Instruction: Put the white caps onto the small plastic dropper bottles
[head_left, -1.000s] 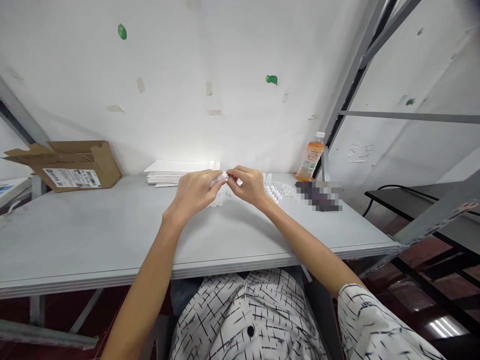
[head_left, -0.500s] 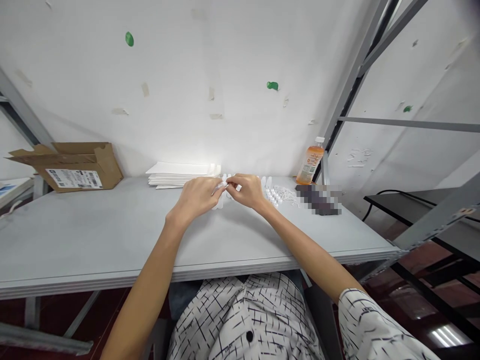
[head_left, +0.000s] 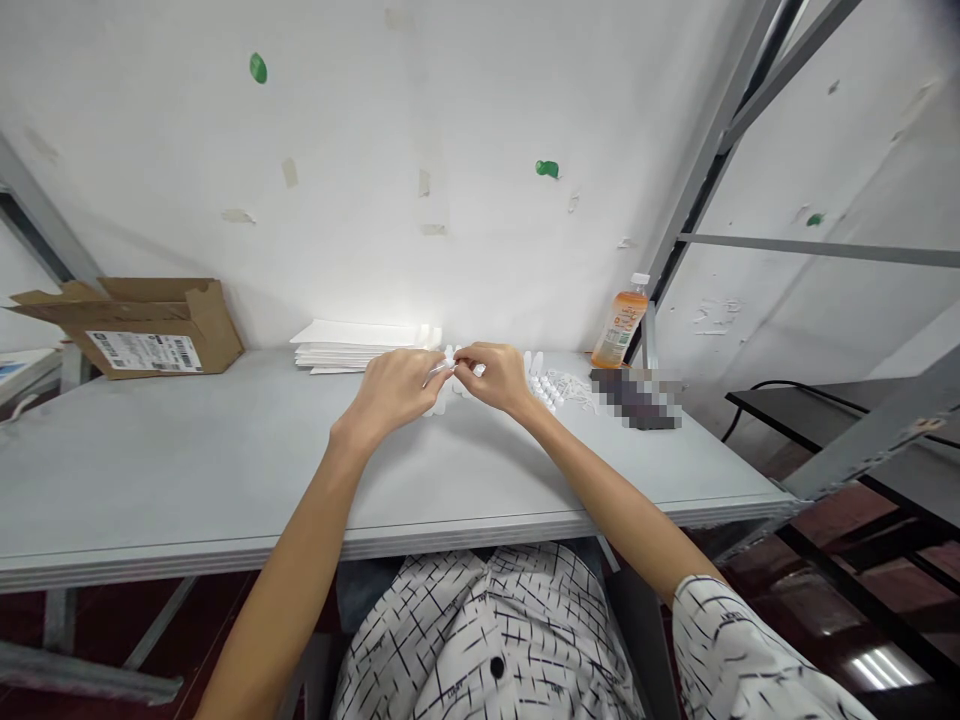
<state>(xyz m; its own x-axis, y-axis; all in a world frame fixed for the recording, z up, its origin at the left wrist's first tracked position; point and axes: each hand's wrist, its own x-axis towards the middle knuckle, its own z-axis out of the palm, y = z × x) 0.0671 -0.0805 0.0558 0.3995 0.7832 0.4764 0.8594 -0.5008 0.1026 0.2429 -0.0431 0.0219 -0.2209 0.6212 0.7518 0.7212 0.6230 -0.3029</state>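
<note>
Both hands pinch 1 small white part above the grey surface (head_left: 187, 470).
Left hand (head_left: 394, 390) and right hand (head_left: 491, 375) grip the part (head_left: 448, 368) between fingertips, mid-surface. Rear: paper stack (head_left: 345, 343), carton (head_left: 142, 325), bottle (head_left: 619, 322), white wall (head_left: 375, 130), steel rack (head_left: 712, 130).

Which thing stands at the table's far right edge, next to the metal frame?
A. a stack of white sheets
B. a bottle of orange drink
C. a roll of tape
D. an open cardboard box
B: the bottle with orange liquid stands upright by the frame; the box is far left, and the sheets lie behind the hands.
</note>
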